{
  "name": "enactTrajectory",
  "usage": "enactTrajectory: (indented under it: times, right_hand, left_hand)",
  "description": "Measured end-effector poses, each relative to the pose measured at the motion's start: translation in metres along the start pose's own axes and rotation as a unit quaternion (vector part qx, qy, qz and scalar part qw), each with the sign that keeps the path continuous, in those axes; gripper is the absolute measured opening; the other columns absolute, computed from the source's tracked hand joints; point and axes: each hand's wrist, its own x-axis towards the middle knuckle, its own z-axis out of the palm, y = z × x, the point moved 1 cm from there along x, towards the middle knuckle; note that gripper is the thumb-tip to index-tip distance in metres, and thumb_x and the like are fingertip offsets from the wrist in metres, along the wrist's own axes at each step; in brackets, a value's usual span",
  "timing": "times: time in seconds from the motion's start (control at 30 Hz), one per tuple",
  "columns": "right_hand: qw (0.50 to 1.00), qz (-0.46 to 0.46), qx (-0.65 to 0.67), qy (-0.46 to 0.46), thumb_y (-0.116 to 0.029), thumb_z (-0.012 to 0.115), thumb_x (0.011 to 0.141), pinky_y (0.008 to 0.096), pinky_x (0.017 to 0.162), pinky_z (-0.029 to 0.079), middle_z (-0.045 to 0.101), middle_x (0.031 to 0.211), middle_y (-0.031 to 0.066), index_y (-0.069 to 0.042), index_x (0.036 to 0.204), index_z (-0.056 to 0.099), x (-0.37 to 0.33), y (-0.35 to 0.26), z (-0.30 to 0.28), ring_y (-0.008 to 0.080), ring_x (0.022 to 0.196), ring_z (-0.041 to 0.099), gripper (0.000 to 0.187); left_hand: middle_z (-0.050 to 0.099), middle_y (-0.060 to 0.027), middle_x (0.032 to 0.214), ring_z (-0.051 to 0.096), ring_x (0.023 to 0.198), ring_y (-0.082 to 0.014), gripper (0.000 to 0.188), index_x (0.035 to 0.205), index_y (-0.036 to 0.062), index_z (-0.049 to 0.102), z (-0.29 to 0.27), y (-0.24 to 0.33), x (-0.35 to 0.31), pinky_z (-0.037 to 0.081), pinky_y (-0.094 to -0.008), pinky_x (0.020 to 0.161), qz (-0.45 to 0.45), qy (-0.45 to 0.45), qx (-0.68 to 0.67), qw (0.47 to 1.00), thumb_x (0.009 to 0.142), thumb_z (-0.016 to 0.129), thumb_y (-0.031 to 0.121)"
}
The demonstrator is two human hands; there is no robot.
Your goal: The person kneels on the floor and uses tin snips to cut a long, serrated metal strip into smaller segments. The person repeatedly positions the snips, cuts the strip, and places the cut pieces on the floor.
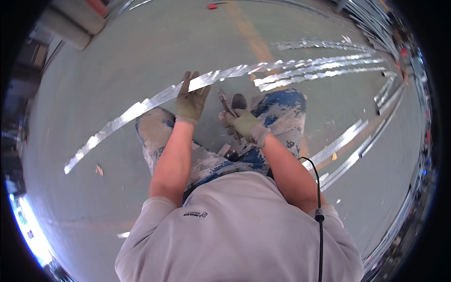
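Observation:
A long, shiny silver metal strip [162,97] runs across the floor in front of my knees, bending with the lens. My left hand [190,104], in a greenish work glove, lies against it with fingers stretched out and apart. My right hand [244,124], gloved too, is closed around a plier-like metal hand tool [224,100]. The tool points forward, short of the strip and apart from it. Its exact kind is hard to make out. Between my legs, a small dark and metal object [229,153] is partly hidden.
More silver strips [319,73] lie at the far right. Flat metal pieces [340,141] rest beside my right leg. A stack of metal profiles [373,23] fills the far right corner. Large cylinders [70,23] stand far left. A black cable [320,235] hangs over my right side.

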Motion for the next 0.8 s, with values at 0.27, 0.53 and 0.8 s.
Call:
enactTrajectory:
  times: [0.27,0.53,0.8]
  right_hand:
    - [0.995,0.041,-0.081,-0.050,-0.045,0.056,0.105,0.0348,0.069,0.056,0.071,0.107,0.0117,-0.006,0.135,0.058,0.002,-0.015,0.022,0.0192,0.082,0.069,0.049]
    - [0.993,0.015,-0.088,-0.078,-0.041,0.053,0.105,0.0369,0.061,0.054,0.069,0.102,0.0112,-0.003,0.125,0.061,0.021,-0.021,0.049,0.0208,0.076,0.066,0.044]
    - [0.981,-0.011,-0.166,-0.095,-0.041,0.054,0.104,0.0375,0.059,0.053,0.067,0.090,0.0105,-0.002,0.120,0.063,0.035,-0.026,0.059,0.0192,0.072,0.065,0.043]
  left_hand:
    - [0.051,-0.0119,0.148,0.052,0.135,-0.0355,0.042,0.137,0.0126,0.059,0.005,0.011,-0.014,0.045,-0.0592,0.110,-0.001,-0.010,0.006,1.000,0.102,0.057,0.036]
    - [0.043,-0.0151,0.154,0.049,0.137,-0.0384,0.067,0.149,0.0168,0.044,-0.001,0.018,-0.019,0.040,-0.0620,0.111,-0.002,-0.028,-0.073,0.997,0.099,0.054,0.060]
    - [0.049,-0.0231,0.147,0.052,0.132,-0.0368,0.065,0.149,0.0143,0.043,-0.002,0.036,-0.021,0.043,-0.0602,0.109,0.048,0.100,-0.065,0.992,0.104,0.044,0.061]
